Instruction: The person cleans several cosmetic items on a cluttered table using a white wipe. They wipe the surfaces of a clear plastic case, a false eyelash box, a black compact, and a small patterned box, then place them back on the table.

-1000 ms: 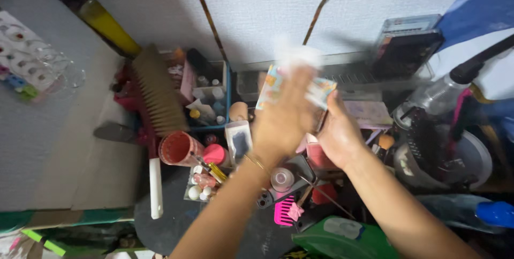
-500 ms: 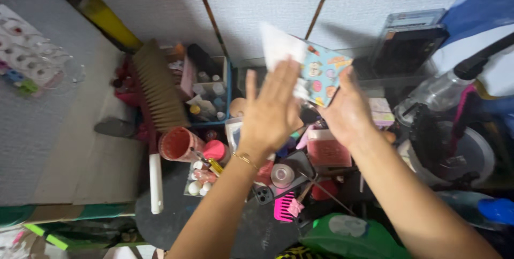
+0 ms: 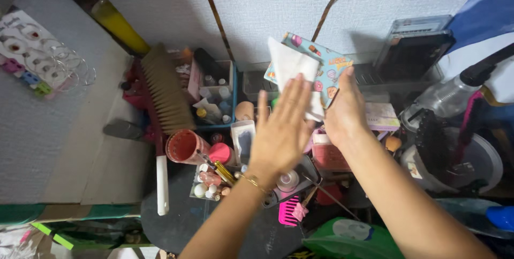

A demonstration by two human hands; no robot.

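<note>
My right hand (image 3: 345, 111) holds up a light-blue patterned pouch (image 3: 321, 66) in front of the white wall. A white tissue (image 3: 289, 71) lies against the pouch's front. My left hand (image 3: 281, 130), with a thin gold bracelet at the wrist, is flat with fingers spread, its fingertips pressing the tissue onto the pouch. Both hands hover over a crowded dark table of cosmetics.
Below the hands are a pink comb (image 3: 289, 212), a tape roll (image 3: 289, 179) and a phone. To the left stand a red cup (image 3: 182, 146), a large wooden brush (image 3: 166, 90) and a blue-rimmed bottle organiser (image 3: 233, 98). A spray bottle (image 3: 444, 95) and green pack (image 3: 348, 237) lie right.
The pouch has tilted and the white tissue now lies spread over its front. My left hand slid slightly down and right across it. The view shifted a little.
</note>
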